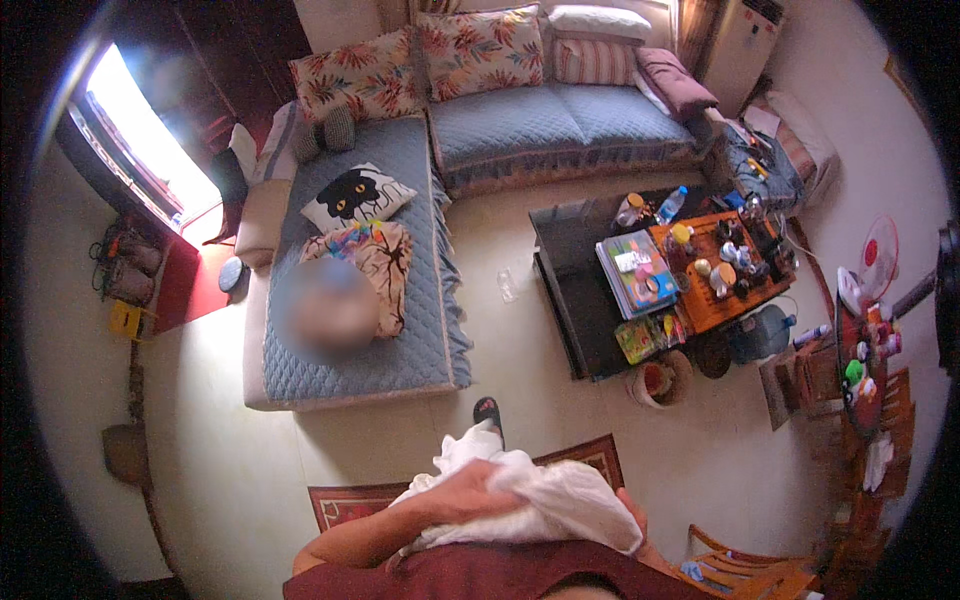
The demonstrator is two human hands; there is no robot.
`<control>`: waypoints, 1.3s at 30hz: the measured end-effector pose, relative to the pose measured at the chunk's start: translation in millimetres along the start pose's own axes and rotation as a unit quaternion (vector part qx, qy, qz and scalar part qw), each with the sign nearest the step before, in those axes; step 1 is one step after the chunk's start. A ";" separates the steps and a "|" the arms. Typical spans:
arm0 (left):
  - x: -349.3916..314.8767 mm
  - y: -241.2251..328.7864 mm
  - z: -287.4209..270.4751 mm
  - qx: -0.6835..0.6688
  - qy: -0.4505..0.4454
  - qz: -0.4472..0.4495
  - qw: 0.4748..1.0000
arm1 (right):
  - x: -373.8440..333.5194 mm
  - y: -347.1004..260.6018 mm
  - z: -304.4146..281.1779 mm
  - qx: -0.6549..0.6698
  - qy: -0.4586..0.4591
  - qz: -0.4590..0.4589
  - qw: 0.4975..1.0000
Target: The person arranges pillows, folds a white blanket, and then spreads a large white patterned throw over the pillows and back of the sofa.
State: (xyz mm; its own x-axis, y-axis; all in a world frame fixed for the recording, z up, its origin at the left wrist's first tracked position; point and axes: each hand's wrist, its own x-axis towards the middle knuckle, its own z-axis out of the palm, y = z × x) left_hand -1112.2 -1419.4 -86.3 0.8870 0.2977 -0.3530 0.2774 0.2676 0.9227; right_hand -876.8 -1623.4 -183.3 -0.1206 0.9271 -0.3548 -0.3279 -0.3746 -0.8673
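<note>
A bunched white cloth, perhaps a garment, hangs in front of my body at the lower middle. My left hand reaches across it from the left and grips it from above, its fingers somewhat smeared by motion. At the cloth's right edge, my right hand shows only in part, holding the cloth from the side, with most of its fingers hidden behind the folds. One dark sandal shows beyond the cloth on the pale floor.
An L-shaped sofa with blue quilted covers and cushions stands ahead; a blurred shape lies on its left arm. To the right are a dark coffee table with a wooden tea tray, a bucket, and a wooden chair. A patterned mat lies underfoot.
</note>
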 end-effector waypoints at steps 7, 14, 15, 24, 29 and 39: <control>-26.6 33.6 -117.6 -0.277 0.351 0.296 0.844 | 145.2 -81.7 42.6 -0.197 -0.095 0.027 0.975; -40.6 59.7 -203.9 -0.138 0.639 0.364 0.664 | 296.0 -127.7 103.1 -0.224 -0.218 -0.221 0.924; -41.4 64.9 -215.5 -0.099 0.675 0.357 0.638 | 315.8 -127.0 109.1 -0.256 -0.214 -0.248 0.910; 14.7 169.5 -323.6 0.202 0.845 0.267 0.417 | 469.0 -249.0 -32.9 -0.224 0.097 -0.244 0.939; 49.2 248.2 -367.9 0.288 0.862 0.215 0.357 | 494.1 -357.3 -65.1 -0.313 -0.028 -0.334 0.889; 107.8 334.6 -481.8 0.416 0.798 0.281 0.334 | 667.4 -409.0 -188.7 -0.508 0.204 -0.387 0.742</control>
State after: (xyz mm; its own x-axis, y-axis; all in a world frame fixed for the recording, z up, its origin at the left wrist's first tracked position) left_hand -1101.6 -856.3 109.8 -0.2559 0.3731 0.8918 0.8285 -0.3907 0.4012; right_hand -646.4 -853.6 -131.3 0.0969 0.8660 0.4905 0.7496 0.2607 -0.6084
